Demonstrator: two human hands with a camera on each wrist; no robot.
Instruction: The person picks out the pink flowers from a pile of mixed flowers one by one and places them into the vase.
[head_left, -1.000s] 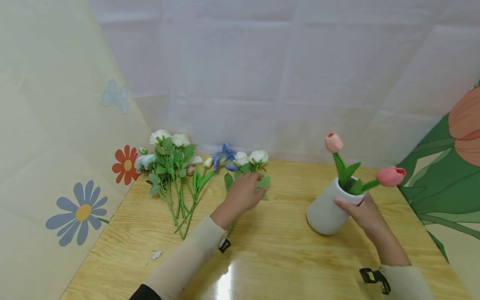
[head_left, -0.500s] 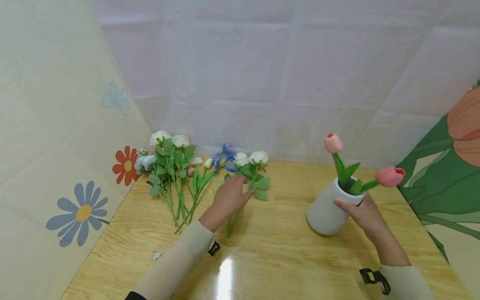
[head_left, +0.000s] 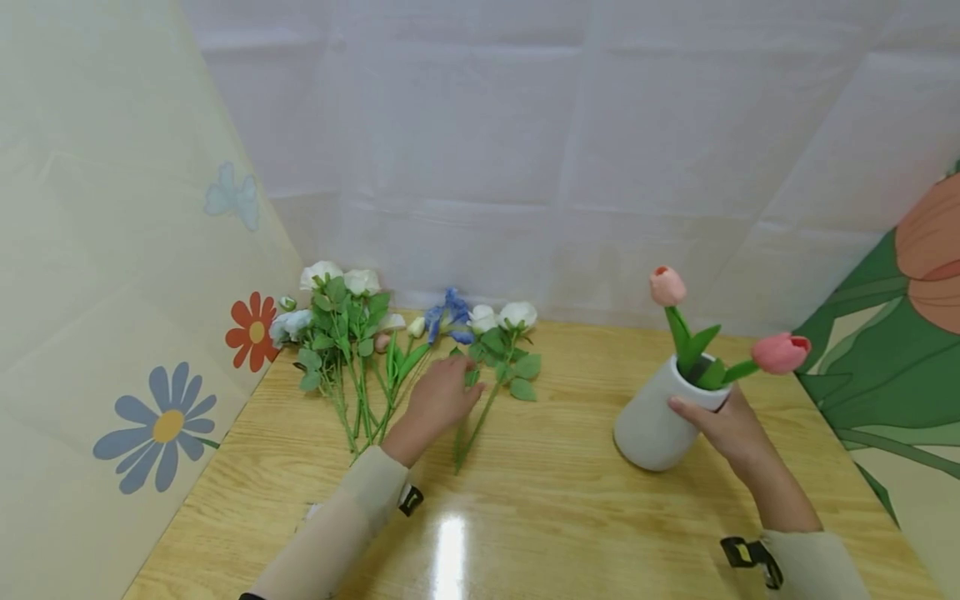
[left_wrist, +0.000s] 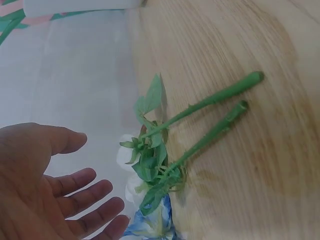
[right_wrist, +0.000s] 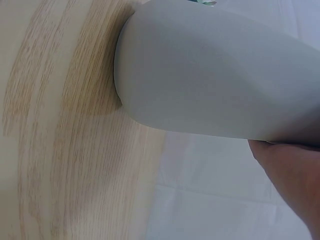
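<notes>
My right hand [head_left: 723, 425] grips the white vase [head_left: 652, 425] near its rim, thumb on the near side; the vase leans toward the right. Two pink tulips, a paler one [head_left: 667, 286] and a deeper one [head_left: 782, 353], stand in it. In the right wrist view the vase [right_wrist: 200, 75] fills much of the picture. My left hand [head_left: 438, 396] hovers beside two white roses [head_left: 517, 316] that lie on the table. The left wrist view shows that hand [left_wrist: 60, 185] with spread fingers and nothing in it, apart from the rose stems [left_wrist: 215, 97].
A pile of flowers lies at the left: white roses [head_left: 320, 272], a pale blue bloom [head_left: 291, 323], a white tulip [head_left: 416, 326] and green stems. Behind it sits a blue iris [head_left: 447, 317]. The wooden table [head_left: 555, 517] meets a white cloth backdrop [head_left: 465, 150].
My left hand has drawn away from the white roses, moving left and slightly toward me, uncovering their leaves and stems. My right hand and the vase have stayed in place.
</notes>
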